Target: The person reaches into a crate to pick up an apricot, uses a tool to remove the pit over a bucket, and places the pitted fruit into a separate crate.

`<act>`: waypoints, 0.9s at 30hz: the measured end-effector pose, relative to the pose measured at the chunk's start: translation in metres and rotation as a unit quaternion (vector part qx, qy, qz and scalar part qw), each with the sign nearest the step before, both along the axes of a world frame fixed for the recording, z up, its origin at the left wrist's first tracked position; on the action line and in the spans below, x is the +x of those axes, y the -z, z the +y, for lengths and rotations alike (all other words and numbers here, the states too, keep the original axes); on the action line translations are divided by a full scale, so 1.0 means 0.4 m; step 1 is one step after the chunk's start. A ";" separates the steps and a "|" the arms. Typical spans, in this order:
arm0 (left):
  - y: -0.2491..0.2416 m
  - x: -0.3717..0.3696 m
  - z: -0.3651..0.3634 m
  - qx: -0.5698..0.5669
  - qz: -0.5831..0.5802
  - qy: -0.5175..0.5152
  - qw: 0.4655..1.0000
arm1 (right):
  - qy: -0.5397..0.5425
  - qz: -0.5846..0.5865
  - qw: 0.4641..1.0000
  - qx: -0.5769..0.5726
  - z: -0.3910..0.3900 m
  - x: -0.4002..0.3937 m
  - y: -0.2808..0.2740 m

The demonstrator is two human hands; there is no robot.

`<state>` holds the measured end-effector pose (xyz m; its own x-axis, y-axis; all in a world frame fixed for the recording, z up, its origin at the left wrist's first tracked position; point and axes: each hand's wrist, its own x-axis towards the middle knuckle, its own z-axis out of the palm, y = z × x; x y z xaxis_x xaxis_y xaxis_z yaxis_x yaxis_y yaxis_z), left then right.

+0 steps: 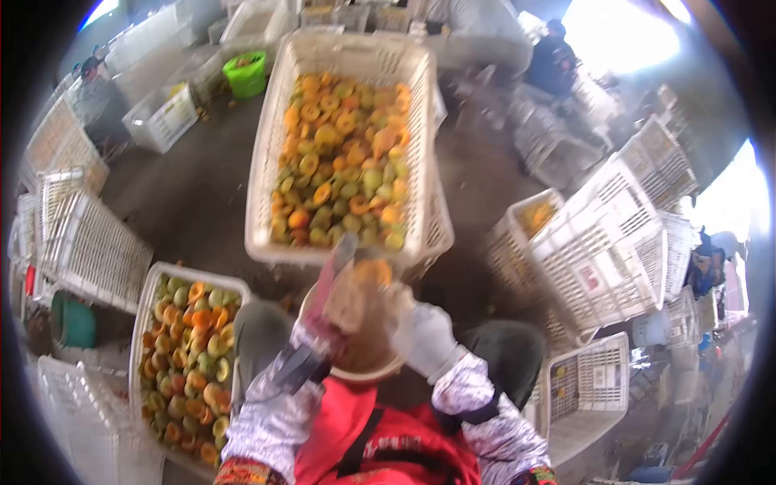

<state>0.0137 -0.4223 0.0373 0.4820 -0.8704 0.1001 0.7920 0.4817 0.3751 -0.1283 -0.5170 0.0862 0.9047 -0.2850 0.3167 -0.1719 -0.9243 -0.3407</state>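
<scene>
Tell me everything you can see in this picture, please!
big crate: one, white, straight ahead, full of orange, yellow and green fruit
second crate: one, white, lower left, same fruit
empty crates: many, white, stacked right and left
bucket: one, green, top left
bowl: one, pale, on the lap
other person: one, dark clothes, far back
left hand: gloved, holds a blurred tool
right hand: white glove, at an orange fruit above the bowl
</scene>
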 end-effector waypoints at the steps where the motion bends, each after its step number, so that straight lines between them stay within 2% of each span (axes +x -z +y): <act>1: 0.021 0.022 -0.002 -0.032 0.085 0.081 0.993 | -0.013 0.034 0.999 -0.026 -0.002 -0.006 0.012; 2: 0.033 0.024 0.007 0.085 0.007 0.015 0.996 | -0.012 0.099 0.995 0.015 -0.005 -0.008 0.007; 3: 0.042 0.024 0.010 0.203 -0.070 -0.057 0.975 | -0.011 0.162 0.985 0.061 -0.004 -0.008 0.002; 4: 0.050 0.033 -0.030 0.293 -0.050 -0.160 0.941 | -0.004 0.186 0.979 0.082 -0.002 -0.010 -0.006; 5: 0.058 0.044 -0.026 0.288 -0.055 -0.159 0.943 | 0.003 0.210 0.972 0.107 0.006 -0.016 -0.008; 7: -0.041 0.029 0.003 0.311 -0.066 0.018 0.948 | 0.004 0.175 0.974 0.142 -0.005 -0.024 0.046; 8: -0.052 0.036 0.013 0.290 -0.060 0.062 0.953 | -0.017 0.151 0.964 0.216 -0.016 -0.020 0.060; 9: -0.053 0.030 0.007 0.288 -0.062 0.062 0.954 | -0.041 0.125 0.948 0.291 -0.024 -0.018 0.072; 11: -0.049 0.011 -0.002 0.193 -0.189 -0.189 0.944 | -0.023 0.077 0.954 0.290 -0.009 0.000 0.001; 12: -0.021 0.008 -0.015 0.220 -0.242 -0.263 0.908 | -0.021 0.039 0.943 0.331 0.000 0.013 -0.012; 13: -0.013 0.001 -0.022 0.217 -0.247 -0.265 0.906 | -0.019 0.000 0.929 0.371 0.007 0.027 -0.020; 14: -0.008 -0.007 -0.023 0.245 -0.249 -0.276 0.896 | -0.031 0.023 0.945 0.324 0.021 0.038 -0.021; 15: 0.009 -0.013 -0.019 0.274 -0.248 -0.285 0.884 | 0.022 0.083 0.936 0.340 0.042 0.035 -0.029; 16: 0.093 0.024 -0.020 0.347 -0.496 -0.375 0.702 | 0.001 0.033 0.940 0.340 0.051 0.038 0.002; 17: 0.055 0.017 -0.017 0.346 -0.495 -0.379 0.702 | -0.019 -0.017 0.941 0.339 0.052 0.033 0.045; 18: -0.014 -0.003 -0.009 0.341 -0.313 -0.290 0.837 | -0.020 -0.017 0.941 0.336 0.047 0.030 0.064; 19: -0.052 -0.014 -0.005 0.316 -0.115 -0.183 0.924 | -0.056 -0.014 0.936 0.347 0.044 0.028 0.082; 20: 0.005 -0.003 -0.009 0.308 -0.117 -0.205 0.922 | -0.093 -0.013 0.929 0.358 0.040 0.026 0.098; 21: -0.009 -0.003 0.001 0.305 -0.120 -0.206 0.922 | -0.094 -0.017 0.930 0.355 0.035 0.028 0.055; 22: -0.037 -0.007 0.013 0.252 -0.068 -0.145 0.954 | -0.084 0.103 0.860 0.493 0.029 0.027 -0.024; 23: -0.051 -0.009 0.023 0.199 -0.016 -0.082 0.976 | -0.071 0.221 0.756 0.613 0.027 0.021 -0.075; 25: -0.035 0.004 0.017 0.190 0.002 -0.107 0.976 | -0.083 0.211 0.741 0.632 0.017 0.016 -0.070; 27: -0.063 0.002 0.033 0.132 -0.171 -0.054 0.975 | -0.140 0.235 0.655 0.705 -0.004 0.014 -0.032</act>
